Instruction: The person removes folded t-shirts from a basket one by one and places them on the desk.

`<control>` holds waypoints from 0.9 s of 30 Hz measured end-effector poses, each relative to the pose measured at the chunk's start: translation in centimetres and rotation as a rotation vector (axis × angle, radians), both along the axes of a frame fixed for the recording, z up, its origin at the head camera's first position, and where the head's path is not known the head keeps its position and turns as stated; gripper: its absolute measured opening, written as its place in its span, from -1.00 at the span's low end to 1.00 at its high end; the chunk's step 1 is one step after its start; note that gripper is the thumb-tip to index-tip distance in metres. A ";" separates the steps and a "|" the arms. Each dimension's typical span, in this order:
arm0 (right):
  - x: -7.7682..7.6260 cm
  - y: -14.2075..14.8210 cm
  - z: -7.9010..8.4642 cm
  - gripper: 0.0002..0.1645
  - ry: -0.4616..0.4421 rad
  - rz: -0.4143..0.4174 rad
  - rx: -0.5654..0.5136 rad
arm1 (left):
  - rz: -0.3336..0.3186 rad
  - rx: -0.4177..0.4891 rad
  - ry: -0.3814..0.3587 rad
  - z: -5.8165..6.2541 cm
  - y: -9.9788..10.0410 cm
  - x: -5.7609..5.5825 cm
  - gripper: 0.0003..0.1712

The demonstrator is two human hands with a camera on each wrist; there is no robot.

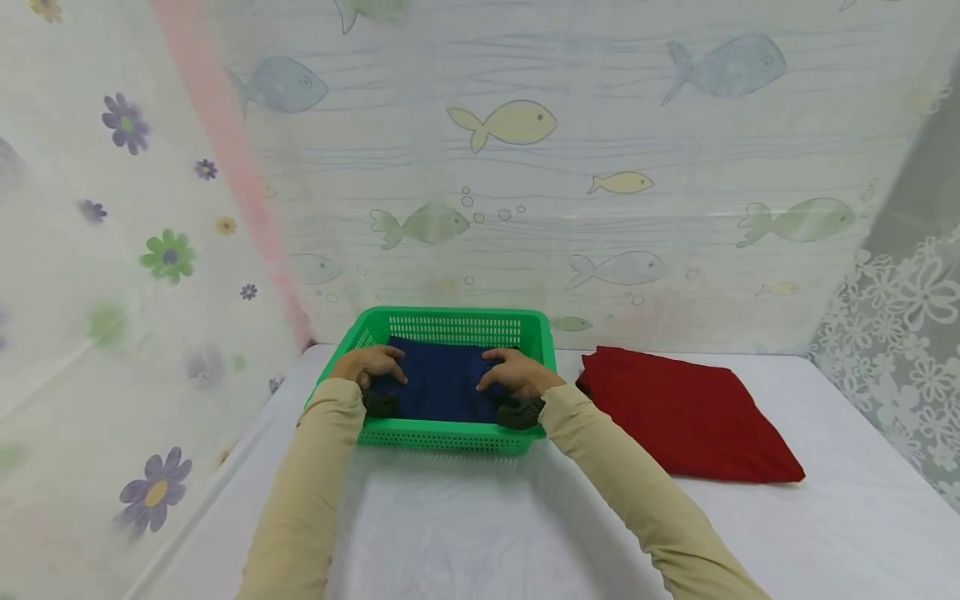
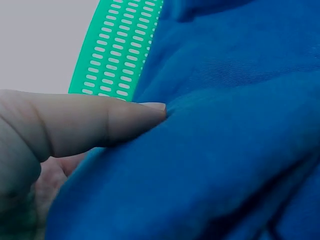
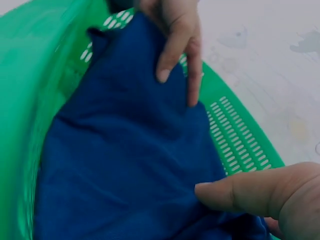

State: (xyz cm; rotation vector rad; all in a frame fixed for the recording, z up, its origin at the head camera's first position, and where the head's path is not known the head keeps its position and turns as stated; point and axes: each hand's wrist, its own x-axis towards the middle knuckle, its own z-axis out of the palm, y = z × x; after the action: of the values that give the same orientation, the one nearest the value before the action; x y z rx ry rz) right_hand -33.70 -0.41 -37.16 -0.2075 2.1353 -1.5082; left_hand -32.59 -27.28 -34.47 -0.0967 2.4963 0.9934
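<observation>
A folded dark blue cloth (image 1: pixel 442 379) lies inside a green plastic basket (image 1: pixel 450 433) with slotted walls. My left hand (image 1: pixel 375 365) grips its left side; in the left wrist view the thumb (image 2: pixel 125 117) presses on top, with the other fingers mostly hidden behind the fabric. At the right side, my right hand (image 1: pixel 519 372) holds the cloth, its thumb (image 3: pixel 240 192) on the upper face and a fingertip just showing beneath. Soft creases run across the blue cloth (image 3: pixel 120 150) between the hands.
To the right of the basket, a folded red cloth (image 1: pixel 682 412) lies flat on the white table cover (image 1: pixel 450 525). Behind stands a curtain (image 1: pixel 525 208) printed with fish, and a flowered sheet (image 1: pixel 112 333) hangs at the left.
</observation>
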 end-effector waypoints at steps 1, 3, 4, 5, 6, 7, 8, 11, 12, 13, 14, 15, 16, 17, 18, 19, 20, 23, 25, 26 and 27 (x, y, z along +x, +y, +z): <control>0.1 0.0 0.0 -0.14 0.015 0.002 0.011 | 0.005 0.011 0.006 0.1 0.0 0.1 -0.24; 0.1 0.0 0.1 -0.16 0.032 0.001 0.026 | 0.024 0.044 0.010 0.2 0.0 0.4 -0.24; 0.2 0.0 0.0 -0.16 0.037 -0.001 0.033 | 0.031 0.058 0.011 0.3 0.1 0.5 -0.23; 0.2 0.0 0.1 -0.17 0.040 -0.003 0.035 | 0.038 0.072 0.011 0.4 0.1 0.5 -0.23; 0.2 0.0 0.1 -0.17 0.044 -0.007 0.034 | 0.046 0.086 0.013 0.5 0.1 0.6 -0.22; 0.3 -0.1 0.1 -0.17 0.049 -0.009 0.030 | 0.054 0.103 0.013 0.6 0.2 0.6 -0.22; 0.3 -0.1 0.1 -0.17 0.048 -0.013 0.020 | 0.062 0.119 0.016 0.6 0.2 0.6 -0.21; 0.3 -0.2 0.1 -0.16 0.065 -0.021 -0.003 | 0.081 0.159 0.025 0.9 0.4 0.6 -0.20; 0.3 -0.2 0.1 -0.15 0.073 -0.022 -0.010 | 0.087 0.167 0.028 1.0 0.4 0.6 -0.20; 0.3 -0.2 0.2 -0.15 0.079 -0.022 -0.019 | 0.092 0.172 0.031 1.1 0.4 0.6 -0.19; 0.3 -0.2 0.3 -0.14 0.083 -0.022 -0.027 | 0.097 0.175 0.034 1.2 0.4 0.6 -0.19; 0.3 -0.2 0.5 -0.14 0.091 -0.022 -0.031 | 0.102 0.176 0.035 1.4 0.4 0.7 -0.19; 0.3 -0.2 0.6 -0.14 0.100 -0.023 -0.034 | 0.108 0.177 0.035 1.6 0.4 0.7 -0.20; 0.4 -0.2 0.8 -0.14 0.108 -0.024 -0.036 | 0.113 0.171 0.037 1.7 0.4 0.7 -0.20; 0.5 -0.3 0.9 -0.14 0.117 -0.023 -0.035 | 0.115 0.173 0.036 1.8 0.3 0.7 -0.20; 0.5 -0.3 1.0 -0.14 0.120 -0.024 -0.034 | 0.119 0.172 0.037 2.0 0.3 0.8 -0.20; 0.6 -0.3 1.1 -0.14 0.126 -0.024 -0.032 | 0.123 0.170 0.036 2.1 0.3 0.8 -0.20; 0.7 -0.2 1.4 -0.15 0.137 -0.023 -0.038 | 0.133 0.178 0.032 2.1 0.1 0.7 -0.19; 0.7 -0.1 1.7 -0.16 0.140 -0.022 -0.054 | 0.144 0.185 0.036 2.2 0.1 0.8 -0.19; 0.7 0.0 1.9 -0.17 0.146 -0.024 -0.062 | 0.148 0.192 0.038 2.2 0.0 0.9 -0.18; 0.7 0.1 2.0 -0.18 0.149 -0.027 -0.072 | 0.152 0.200 0.041 2.3 0.0 0.9 -0.18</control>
State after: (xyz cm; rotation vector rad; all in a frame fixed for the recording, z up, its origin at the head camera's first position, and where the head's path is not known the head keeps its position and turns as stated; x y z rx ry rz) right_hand -33.03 -0.27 -35.12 -0.3272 2.2081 -1.6329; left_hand -31.66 -27.25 -32.17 -0.2081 2.4399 1.3143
